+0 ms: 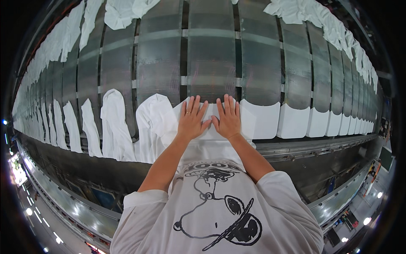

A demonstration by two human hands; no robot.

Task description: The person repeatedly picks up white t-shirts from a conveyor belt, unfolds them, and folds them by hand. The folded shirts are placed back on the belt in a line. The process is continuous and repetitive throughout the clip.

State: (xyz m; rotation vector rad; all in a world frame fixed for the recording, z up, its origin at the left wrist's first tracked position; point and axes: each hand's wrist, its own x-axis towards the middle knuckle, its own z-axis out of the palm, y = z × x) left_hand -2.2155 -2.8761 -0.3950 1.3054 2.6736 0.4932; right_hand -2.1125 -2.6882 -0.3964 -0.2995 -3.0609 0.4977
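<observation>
Both hands lie palm down with fingers apart on a white fabric piece (209, 127) at the near end of a flat grey board (212, 63). My left hand (193, 118) rests on its left part, a ring on one finger; my right hand (227, 116) rests on its right part. The thumbs nearly touch. Just left of my left hand lies a crumpled white fabric piece (157, 111). To the right, a smooth white piece (261, 119) lies flat over the end of the neighbouring board, its far edge curved.
Loose white fabric pieces (114, 123) hang over the board ends to the left. Smooth white pieces (295, 122) cover several board ends to the right. More crumpled white fabric (304, 11) lies along the far side. A metal rail (295, 149) runs below the near edge.
</observation>
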